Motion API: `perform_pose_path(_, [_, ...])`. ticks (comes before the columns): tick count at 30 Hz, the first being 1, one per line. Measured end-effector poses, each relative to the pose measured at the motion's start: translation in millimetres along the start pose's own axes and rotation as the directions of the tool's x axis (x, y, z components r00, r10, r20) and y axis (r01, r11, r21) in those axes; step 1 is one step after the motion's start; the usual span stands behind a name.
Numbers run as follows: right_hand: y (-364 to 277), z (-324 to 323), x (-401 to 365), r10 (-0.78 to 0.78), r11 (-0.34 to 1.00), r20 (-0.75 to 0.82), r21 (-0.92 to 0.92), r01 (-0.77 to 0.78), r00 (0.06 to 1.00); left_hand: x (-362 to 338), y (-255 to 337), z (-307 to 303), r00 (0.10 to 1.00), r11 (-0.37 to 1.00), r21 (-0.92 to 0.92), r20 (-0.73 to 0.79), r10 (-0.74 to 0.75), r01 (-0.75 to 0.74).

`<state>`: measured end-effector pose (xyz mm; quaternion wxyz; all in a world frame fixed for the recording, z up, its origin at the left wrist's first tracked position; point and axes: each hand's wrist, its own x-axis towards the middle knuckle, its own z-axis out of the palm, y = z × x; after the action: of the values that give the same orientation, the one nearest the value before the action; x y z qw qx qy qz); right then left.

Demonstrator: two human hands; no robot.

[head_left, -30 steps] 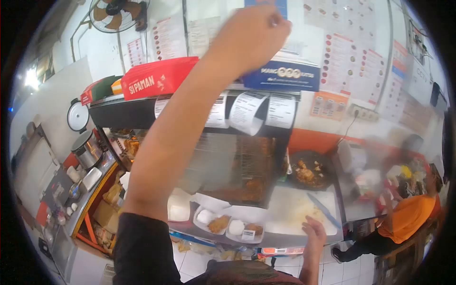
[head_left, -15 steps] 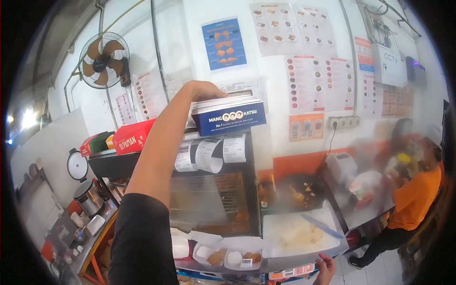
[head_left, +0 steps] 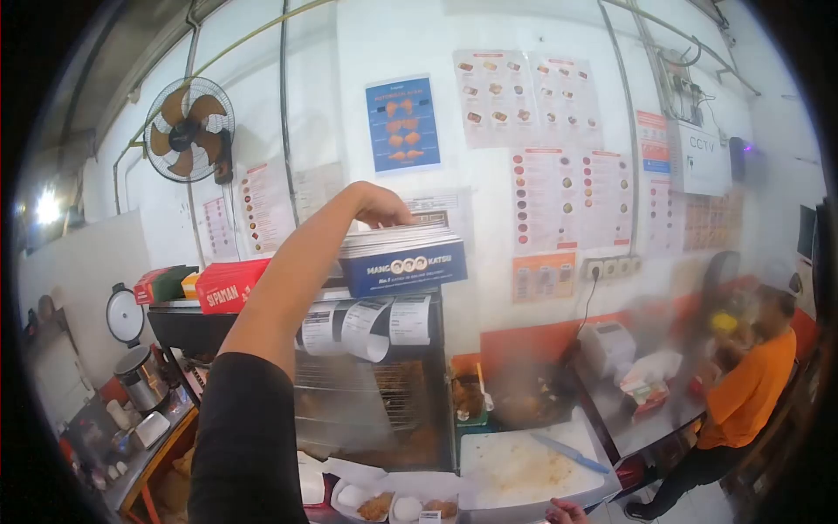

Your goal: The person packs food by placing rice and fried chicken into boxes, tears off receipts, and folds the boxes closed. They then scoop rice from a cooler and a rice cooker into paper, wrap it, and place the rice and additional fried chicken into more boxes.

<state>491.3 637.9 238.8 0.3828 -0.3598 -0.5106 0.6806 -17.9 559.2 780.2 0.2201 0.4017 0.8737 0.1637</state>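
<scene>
Resting left hand [head_left: 377, 206] on blue boxes [head_left: 403, 260] atop cabinet [head_left: 188, 325], poster-lined wall [head_left: 410, 35]

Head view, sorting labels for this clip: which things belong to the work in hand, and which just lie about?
In hand: left hand, on top of the blue boxes.
Lying about: red box, receipts, fan, cutting board, knife, food trays.

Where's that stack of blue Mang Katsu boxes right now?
Head view, centre: the stack of blue boxes sits atop the display cabinet, under the left hand, right of the red box and above the hanging receipts.
</scene>
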Motion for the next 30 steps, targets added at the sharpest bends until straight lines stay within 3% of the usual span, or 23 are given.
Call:
perform_pose_path(2, [-2,-1,-2,-0.003,0.999,0.021,-0.042,0.003,1.0,4,11,-2,0.996,0.996,-0.074,0.082,-0.046,0.052])
perform_pose_path(5, [23,-7,16,0.127,0.987,0.02,0.102,-0.128,0.992,58,9,-16,0.994,0.986,-0.144,0.089,-0.07,0.083])
perform_pose_path(9, [64,-25,45,0.086,0.993,0.044,0.076,-0.089,0.995,68,29,16,0.994,0.98,-0.187,-0.072,-0.085,0.07])
perform_pose_path(12, [52,-27,52,0.079,0.989,0.031,0.12,-0.083,0.996,67,29,32,0.979,0.959,-0.272,-0.156,-0.13,0.084])
perform_pose_path(15, [40,-31,56,0.059,0.993,0.012,0.105,-0.06,0.998,55,36,44,0.96,0.97,-0.21,-0.225,-0.166,0.119])
perform_pose_path(16, [49,-37,60,0.062,0.992,0.022,0.111,-0.064,0.998,58,29,41,0.956,0.979,-0.192,-0.27,-0.116,0.065])
perform_pose_path(19, [66,-45,67,0.153,0.939,-0.038,0.317,-0.133,0.987,52,42,49,0.954,0.951,-0.272,-0.213,-0.212,0.15])
perform_pose_path(21, [43,-43,59,0.145,0.939,-0.082,0.326,-0.111,0.986,59,34,42,0.965,0.906,-0.383,-0.109,-0.238,0.181])
perform_pose_path(23, [45,-52,61,0.142,0.956,-0.1,0.274,-0.11,0.985,66,28,38,0.961,0.9,-0.396,-0.125,-0.246,0.179])
perform_pose_path(26, [36,-56,61,0.127,0.967,-0.092,0.232,-0.103,0.988,73,17,27,0.963,0.94,-0.275,-0.12,-0.242,0.202])
perform_pose_path(30, [56,-75,64,0.119,0.982,-0.07,0.159,-0.106,0.99,55,37,46,0.964,0.941,-0.302,-0.163,-0.209,0.153])
